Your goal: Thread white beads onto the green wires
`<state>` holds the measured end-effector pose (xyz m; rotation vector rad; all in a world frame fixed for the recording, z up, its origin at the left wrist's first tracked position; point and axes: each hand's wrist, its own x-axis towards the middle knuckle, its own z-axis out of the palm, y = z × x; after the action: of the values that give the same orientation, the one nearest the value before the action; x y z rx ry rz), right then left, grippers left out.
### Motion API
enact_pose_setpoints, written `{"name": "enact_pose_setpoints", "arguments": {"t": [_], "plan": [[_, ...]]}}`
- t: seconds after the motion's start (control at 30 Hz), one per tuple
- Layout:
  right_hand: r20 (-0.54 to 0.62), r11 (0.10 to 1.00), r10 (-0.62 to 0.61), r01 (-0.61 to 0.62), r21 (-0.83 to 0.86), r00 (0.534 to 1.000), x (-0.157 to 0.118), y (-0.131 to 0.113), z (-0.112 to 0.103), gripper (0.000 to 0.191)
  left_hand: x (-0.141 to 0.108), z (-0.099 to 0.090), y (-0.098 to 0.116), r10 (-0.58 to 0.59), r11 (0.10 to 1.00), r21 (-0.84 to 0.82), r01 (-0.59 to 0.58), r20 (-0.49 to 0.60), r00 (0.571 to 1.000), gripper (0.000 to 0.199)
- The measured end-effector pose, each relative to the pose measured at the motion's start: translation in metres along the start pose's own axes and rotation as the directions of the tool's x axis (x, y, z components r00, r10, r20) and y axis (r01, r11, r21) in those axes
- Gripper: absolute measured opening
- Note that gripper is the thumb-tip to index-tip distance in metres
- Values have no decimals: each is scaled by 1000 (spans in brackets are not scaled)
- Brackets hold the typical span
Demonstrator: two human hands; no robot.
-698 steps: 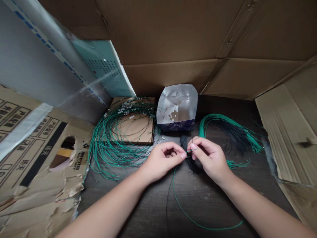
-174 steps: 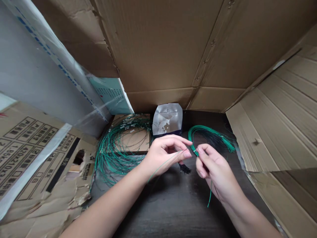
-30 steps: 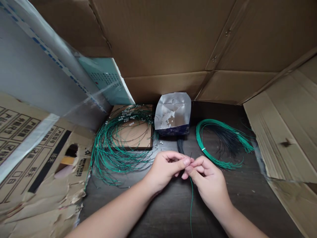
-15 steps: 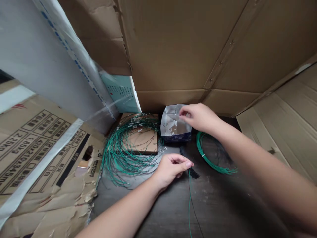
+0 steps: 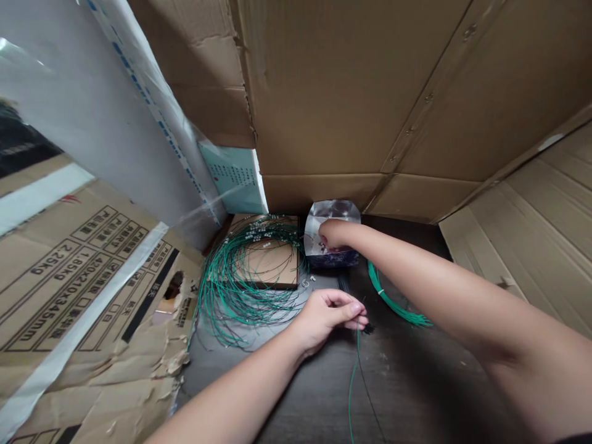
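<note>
My left hand (image 5: 333,317) pinches a green wire (image 5: 352,385) and a thin dark wire (image 5: 367,385) between thumb and fingers, and both hang down toward the bottom edge. My right hand (image 5: 335,235) reaches into a silver-lined bag (image 5: 333,209) that holds small white pieces; its fingertips are partly hidden there, so I cannot make out what they hold. Left of the bag, a large loose bundle of green and black wires (image 5: 231,302) with white ends lies over a flat cardboard box (image 5: 263,262). A few small white pieces (image 5: 305,283) rest beside that box.
A tied coil of green wire (image 5: 393,302) lies under my right forearm, with black wires (image 5: 343,282) below the bag. Cardboard walls (image 5: 324,92) stand behind and at the right. A printed carton (image 5: 92,290) and a pale green booklet (image 5: 235,179) are at the left.
My right hand has moved down and left from above the bag's right side into its opening. My left hand keeps its pinch on the wires. The view has shifted slightly.
</note>
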<state>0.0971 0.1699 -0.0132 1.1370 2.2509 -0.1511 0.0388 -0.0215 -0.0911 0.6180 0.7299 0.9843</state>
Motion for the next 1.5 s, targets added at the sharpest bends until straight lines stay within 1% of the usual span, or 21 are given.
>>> {"name": "enact_pose_setpoints", "arguments": {"t": [0.17,0.27,0.43,0.63,0.8,0.9,1.07,1.13,1.2,1.23,1.3,1.33,1.4,1.43,1.47,1.5], "plan": [[-32,1000,30,-30,7,999,4,1,1,28,-1,0,1,15,996,-88,-14,6,1000,54],[-33,999,31,-30,19,999,4,2,2,30,-1,-1,2,19,994,-109,-17,16,1000,52],[-28,998,27,-25,54,999,2,7,3,28,-1,-1,4,-8,992,-122,13,40,999,48],[-25,997,-5,7,80,1000,8,9,4,22,-1,-1,3,-12,993,-120,15,26,1000,43],[-28,990,-63,66,122,998,8,8,6,20,1,-3,1,0,996,-94,-2,-20,1000,43],[-50,987,-73,79,139,996,5,7,7,21,1,-2,2,13,998,-66,-16,-37,999,43],[-95,989,-76,87,116,993,5,0,10,23,2,-1,4,47,998,-27,-48,-50,998,43],[-123,990,-75,89,111,990,5,-2,9,19,2,-1,4,49,999,-10,-49,-47,998,43],[-174,988,-72,93,120,982,2,-2,5,12,2,-2,3,44,999,-7,-44,-51,998,44],[-212,987,-68,97,129,975,-1,0,1,11,2,-2,3,42,999,-11,-42,-57,998,45],[-316,982,-53,107,155,947,-14,6,-8,15,2,-2,2,38,999,-15,-38,-62,997,46],[-376,979,-42,114,170,926,-24,11,-11,19,2,-2,2,36,999,-10,-37,-59,998,47],[-503,969,-20,141,202,864,-49,20,-13,25,2,-2,2,37,999,4,-37,-47,998,46],[-561,964,-4,153,219,828,-63,24,-9,28,2,-2,3,39,999,7,-39,-41,998,46],[-629,953,11,182,241,778,-78,27,-1,28,2,-1,3,41,999,4,-41,-39,998,45],[-739,912,52,270,310,672,-92,29,10,24,1,-1,3,43,999,-3,-43,-40,998,45]]}}
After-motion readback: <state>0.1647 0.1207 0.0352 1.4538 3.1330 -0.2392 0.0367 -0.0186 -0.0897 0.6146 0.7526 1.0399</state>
